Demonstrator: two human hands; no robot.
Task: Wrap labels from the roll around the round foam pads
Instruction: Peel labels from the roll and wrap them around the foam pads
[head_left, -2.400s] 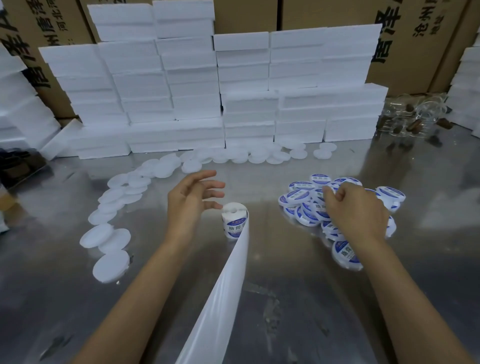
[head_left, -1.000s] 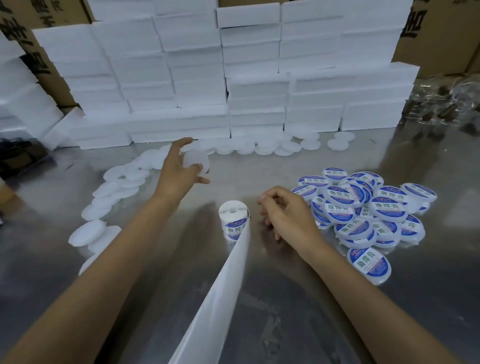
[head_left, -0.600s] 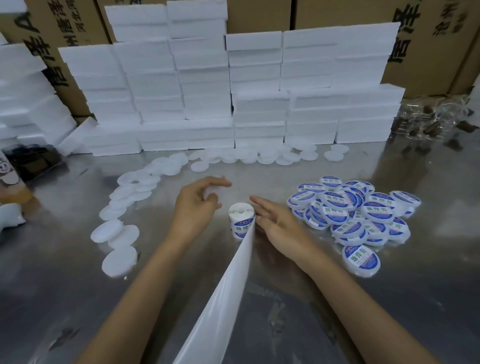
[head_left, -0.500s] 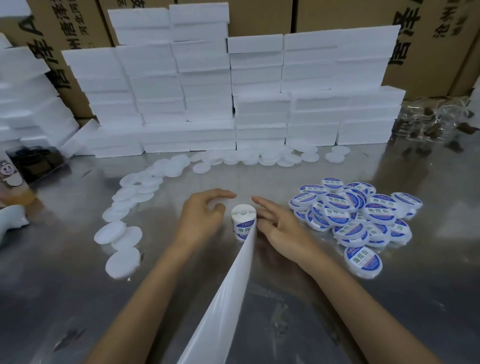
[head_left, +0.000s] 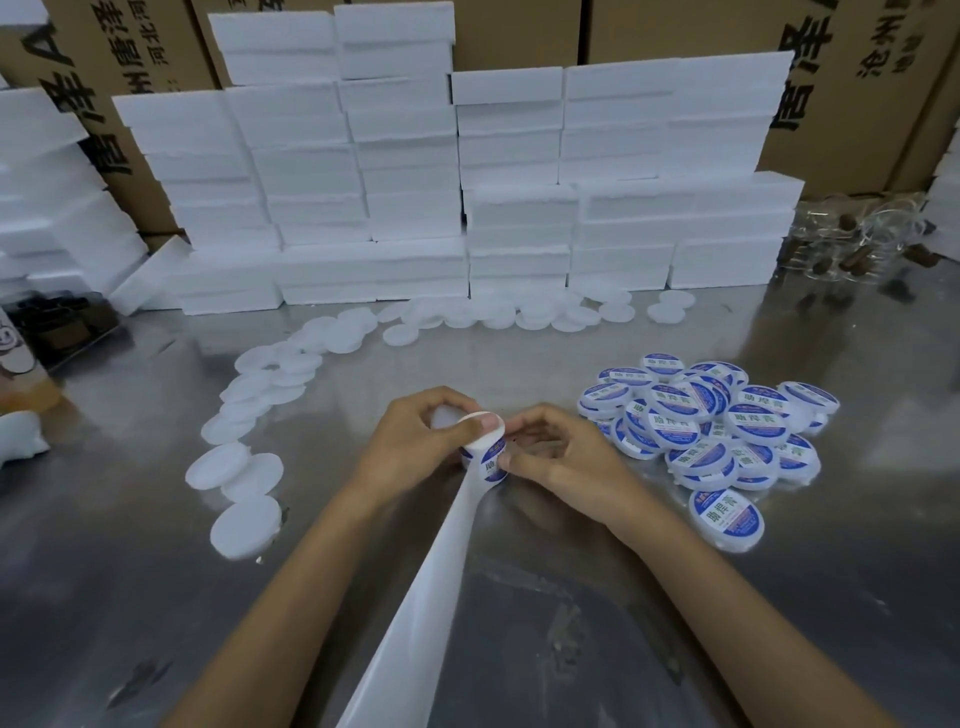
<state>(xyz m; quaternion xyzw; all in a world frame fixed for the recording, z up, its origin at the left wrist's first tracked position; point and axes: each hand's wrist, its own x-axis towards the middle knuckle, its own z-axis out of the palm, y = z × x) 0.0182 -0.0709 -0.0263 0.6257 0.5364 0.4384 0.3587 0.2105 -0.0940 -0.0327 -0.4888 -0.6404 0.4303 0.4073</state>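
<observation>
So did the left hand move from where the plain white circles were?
Yes. The left hand came back from the plain foam pads toward the person and now sits at the label roll.

The brown cardboard cartons (head_left: 852, 88) behind the white foam blocks carry large black Chinese print: "唐泽" and, smaller, "沧州" and "河北". The round white pads with blue-rimmed labels (head_left: 727, 514) read "助焊膏". Their smaller print is too small to read.
</observation>
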